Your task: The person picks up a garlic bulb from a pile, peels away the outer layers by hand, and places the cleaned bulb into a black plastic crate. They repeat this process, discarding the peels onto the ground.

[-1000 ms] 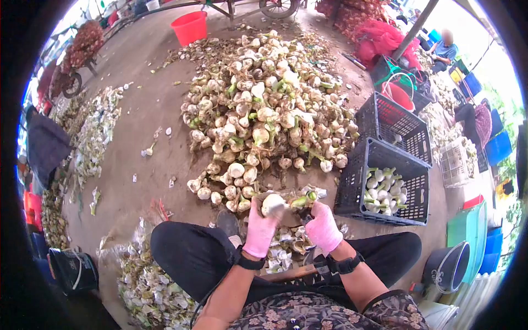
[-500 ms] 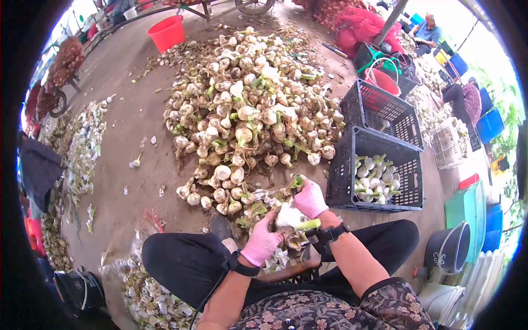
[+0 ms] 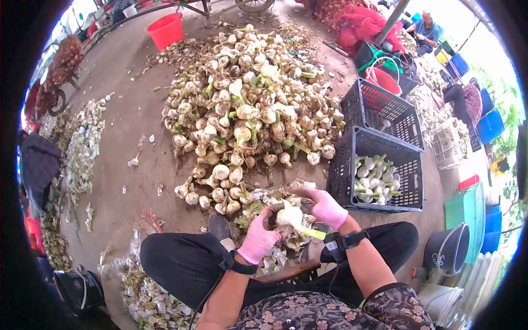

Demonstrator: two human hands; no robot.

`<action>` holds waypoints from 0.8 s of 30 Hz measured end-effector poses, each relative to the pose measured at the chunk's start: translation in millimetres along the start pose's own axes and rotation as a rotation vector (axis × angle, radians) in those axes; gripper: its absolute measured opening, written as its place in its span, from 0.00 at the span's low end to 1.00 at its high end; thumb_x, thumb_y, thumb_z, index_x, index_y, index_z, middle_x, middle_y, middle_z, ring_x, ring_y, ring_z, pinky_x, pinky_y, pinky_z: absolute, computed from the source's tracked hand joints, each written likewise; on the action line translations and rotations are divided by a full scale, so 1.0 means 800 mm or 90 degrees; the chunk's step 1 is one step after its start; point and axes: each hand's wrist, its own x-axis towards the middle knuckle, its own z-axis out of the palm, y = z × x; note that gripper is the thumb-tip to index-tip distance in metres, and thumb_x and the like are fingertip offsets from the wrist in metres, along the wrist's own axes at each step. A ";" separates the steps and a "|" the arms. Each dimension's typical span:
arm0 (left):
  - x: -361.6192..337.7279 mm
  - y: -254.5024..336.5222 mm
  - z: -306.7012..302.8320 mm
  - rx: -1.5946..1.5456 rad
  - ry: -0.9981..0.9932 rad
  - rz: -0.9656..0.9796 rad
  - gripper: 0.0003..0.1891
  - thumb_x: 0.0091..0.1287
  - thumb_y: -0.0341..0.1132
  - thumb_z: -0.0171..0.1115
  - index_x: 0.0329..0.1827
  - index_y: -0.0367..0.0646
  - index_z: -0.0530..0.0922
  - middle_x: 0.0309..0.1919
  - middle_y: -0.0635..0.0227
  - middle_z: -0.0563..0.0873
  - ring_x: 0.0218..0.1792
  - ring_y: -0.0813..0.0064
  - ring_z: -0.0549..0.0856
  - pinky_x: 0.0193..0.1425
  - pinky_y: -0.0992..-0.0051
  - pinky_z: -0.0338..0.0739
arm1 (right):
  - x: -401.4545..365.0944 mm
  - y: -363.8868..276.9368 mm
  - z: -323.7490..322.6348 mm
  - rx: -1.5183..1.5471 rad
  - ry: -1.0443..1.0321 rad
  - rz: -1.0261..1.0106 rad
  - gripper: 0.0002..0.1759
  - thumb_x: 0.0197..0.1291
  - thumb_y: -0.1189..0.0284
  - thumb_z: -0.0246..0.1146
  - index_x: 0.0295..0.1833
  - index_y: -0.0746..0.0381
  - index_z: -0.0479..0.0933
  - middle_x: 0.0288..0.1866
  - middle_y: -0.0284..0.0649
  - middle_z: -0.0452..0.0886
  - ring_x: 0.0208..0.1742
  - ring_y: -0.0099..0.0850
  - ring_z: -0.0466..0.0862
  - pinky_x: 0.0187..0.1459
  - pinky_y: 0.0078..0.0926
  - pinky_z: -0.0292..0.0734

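Note:
My left hand (image 3: 259,237), in a pinkish glove with dirty fingertips, is closed around a garlic bulb (image 3: 289,215). White and peeled, the bulb points its green-tipped stem down to the right. Just to its right is my right hand (image 3: 324,208), gloved alike, fingers stretched out leftward above the bulb and apparently nothing in them. Loose garlic skins (image 3: 275,258) lie beneath both hands, between my legs. Beyond them rises a big heap of unpeeled garlic (image 3: 242,115). A black crate (image 3: 344,176) at the right holds several clean white bulbs.
Another black crate (image 3: 355,104) stands behind the first, with a red bucket (image 3: 383,82) beside it. A second red bucket (image 3: 166,32) sits behind the heap. Dark buckets (image 3: 448,247) stand at the right. Two people sit at the far right. Skins litter the left floor.
My right hand has come down and to the right, and the greenish piece of skin at its fingertips is gone from them. The bulb in my left hand shows more bare white.

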 end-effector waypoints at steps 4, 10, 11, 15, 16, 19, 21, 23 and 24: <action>0.002 -0.005 -0.004 0.018 0.017 -0.067 0.30 0.54 0.18 0.62 0.63 0.33 0.66 0.53 0.64 0.78 0.55 0.76 0.77 0.57 0.76 0.74 | -0.015 -0.030 -0.001 0.009 -0.085 -0.075 0.25 0.53 0.83 0.63 0.59 0.64 0.75 0.51 0.37 0.81 0.51 0.21 0.77 0.54 0.22 0.72; -0.003 -0.019 -0.012 0.056 0.080 -0.155 0.28 0.59 0.24 0.67 0.62 0.35 0.66 0.53 0.63 0.78 0.53 0.74 0.78 0.56 0.74 0.77 | -0.021 -0.044 0.016 -0.051 0.002 -0.038 0.17 0.53 0.85 0.63 0.50 0.63 0.82 0.34 0.30 0.83 0.36 0.15 0.76 0.39 0.18 0.74; -0.004 -0.021 -0.008 -0.096 0.081 -0.144 0.27 0.61 0.25 0.66 0.62 0.35 0.66 0.53 0.63 0.78 0.53 0.73 0.79 0.56 0.73 0.77 | -0.022 -0.046 0.018 -0.050 0.017 -0.055 0.18 0.52 0.85 0.62 0.50 0.62 0.82 0.34 0.30 0.83 0.36 0.15 0.76 0.39 0.18 0.75; -0.009 -0.018 -0.002 -0.358 0.072 -0.143 0.25 0.65 0.29 0.63 0.63 0.37 0.66 0.54 0.62 0.78 0.53 0.70 0.80 0.56 0.68 0.78 | -0.032 -0.049 0.033 -0.068 0.078 -0.077 0.18 0.47 0.86 0.64 0.47 0.66 0.81 0.38 0.35 0.84 0.40 0.17 0.79 0.44 0.19 0.76; -0.010 -0.017 -0.002 -0.353 0.075 -0.152 0.23 0.66 0.30 0.61 0.63 0.38 0.66 0.54 0.61 0.78 0.53 0.68 0.80 0.56 0.66 0.78 | -0.032 -0.044 0.033 -0.124 0.092 -0.108 0.19 0.45 0.86 0.65 0.47 0.67 0.81 0.41 0.39 0.85 0.43 0.20 0.81 0.46 0.20 0.76; -0.012 -0.014 0.001 -0.396 0.096 -0.184 0.23 0.67 0.30 0.60 0.63 0.38 0.66 0.55 0.61 0.77 0.54 0.67 0.80 0.56 0.66 0.78 | -0.032 -0.039 0.036 -0.181 0.119 -0.114 0.19 0.44 0.85 0.65 0.46 0.67 0.80 0.40 0.40 0.85 0.43 0.22 0.82 0.46 0.21 0.76; -0.012 -0.021 -0.002 -0.414 0.081 -0.185 0.22 0.67 0.30 0.59 0.63 0.38 0.65 0.55 0.61 0.77 0.54 0.67 0.79 0.57 0.65 0.78 | -0.031 -0.043 0.040 -0.213 0.126 -0.127 0.17 0.44 0.85 0.65 0.45 0.67 0.80 0.38 0.41 0.84 0.42 0.22 0.82 0.45 0.22 0.77; -0.012 -0.025 -0.005 -0.433 0.068 -0.186 0.22 0.68 0.30 0.59 0.64 0.38 0.65 0.55 0.61 0.77 0.54 0.66 0.79 0.57 0.64 0.78 | -0.033 -0.047 0.043 -0.246 0.130 -0.140 0.16 0.45 0.84 0.65 0.43 0.67 0.79 0.37 0.41 0.84 0.41 0.23 0.82 0.45 0.22 0.77; -0.013 -0.024 -0.005 -0.457 0.056 -0.184 0.22 0.68 0.31 0.58 0.64 0.38 0.65 0.54 0.61 0.78 0.54 0.66 0.79 0.57 0.64 0.78 | -0.035 -0.048 0.045 -0.257 0.137 -0.160 0.15 0.45 0.83 0.65 0.42 0.67 0.79 0.35 0.41 0.83 0.40 0.24 0.82 0.43 0.23 0.77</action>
